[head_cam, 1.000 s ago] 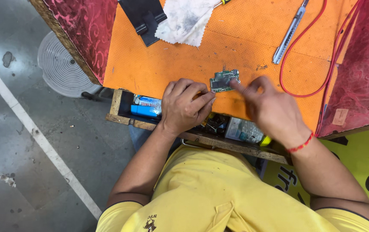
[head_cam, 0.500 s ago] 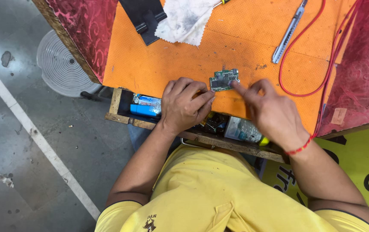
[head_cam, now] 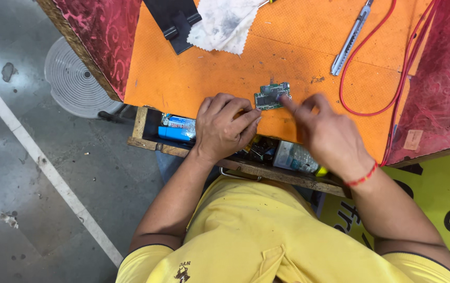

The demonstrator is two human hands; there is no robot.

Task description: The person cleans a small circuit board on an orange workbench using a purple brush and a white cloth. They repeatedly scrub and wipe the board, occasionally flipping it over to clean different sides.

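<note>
A small green circuit board [head_cam: 272, 96] lies on the orange mat [head_cam: 204, 78] near the table's front edge. My left hand [head_cam: 225, 126] rests on the mat just left of the board, its fingertips touching the board's lower left edge. My right hand [head_cam: 327, 133], blurred by motion and wearing a red thread bracelet at the wrist, reaches in from the right with a fingertip on the board's right end. Neither hand grips anything that I can see.
A metal tool [head_cam: 348, 39] and a looped red wire [head_cam: 387, 78] lie at the right of the mat. A stained white cloth [head_cam: 222, 23] and a black holder [head_cam: 175, 21] lie at the back. An open drawer [head_cam: 178, 128] holds a blue tube and small parts.
My right hand has shifted slightly, its fingertip now on the board's right end. The left hand and the board stay almost in place.
</note>
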